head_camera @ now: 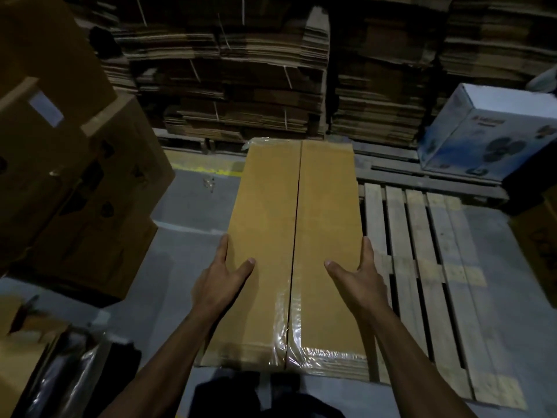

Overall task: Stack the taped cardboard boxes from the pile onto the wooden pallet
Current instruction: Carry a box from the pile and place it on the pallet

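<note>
Head view: left of the taped box (297, 236), a pile of cardboard boxes (75, 182) leans; the left hand (224, 274) and right hand (357, 274) clamp the box's long sides, thumbs on top, holding it lengthwise. Right of the box lies the bare wooden pallet (428, 267). With the grip set near the close end, the far end may dip and slide free

A grey concrete floor (187, 212) carries a wooden pallet (428, 267) on the right, its slats bare. A pile of brown cardboard boxes (75, 191) stands at the floor's left side. A yellow painted line (208, 169) crosses the far edge, before stacked flattened cardboard (241, 86) on pallets.
</note>
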### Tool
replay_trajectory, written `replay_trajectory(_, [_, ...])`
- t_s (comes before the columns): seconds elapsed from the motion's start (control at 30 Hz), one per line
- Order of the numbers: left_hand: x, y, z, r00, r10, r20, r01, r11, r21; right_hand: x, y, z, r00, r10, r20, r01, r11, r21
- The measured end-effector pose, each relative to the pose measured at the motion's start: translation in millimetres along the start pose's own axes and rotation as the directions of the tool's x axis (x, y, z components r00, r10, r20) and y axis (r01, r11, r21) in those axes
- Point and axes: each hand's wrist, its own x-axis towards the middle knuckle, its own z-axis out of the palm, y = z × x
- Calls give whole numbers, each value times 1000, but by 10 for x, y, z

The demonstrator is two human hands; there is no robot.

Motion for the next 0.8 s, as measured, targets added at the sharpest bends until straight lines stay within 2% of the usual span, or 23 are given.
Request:
replay_trajectory(0.2, [552,75,28,1000,-29,6,29,999,42,508,-223,134,1000,5,14,-5,1000,3])
replay_trajectory(0.4, [1405,7,117,998,-48,30,47,999,15,1197,-349,550,993,117,8,-117,992,37])
replay_trajectory(0.6, [2715,-373,486,994,-57,92,45,992,121,2181,-110,1259,980,182,-82,-174,980,93])
replay_trajectory(0.8, [3754,-852,1074,987,-38,159,23,995,99,3097,353,1840,972,173,-160,-161,983,83])
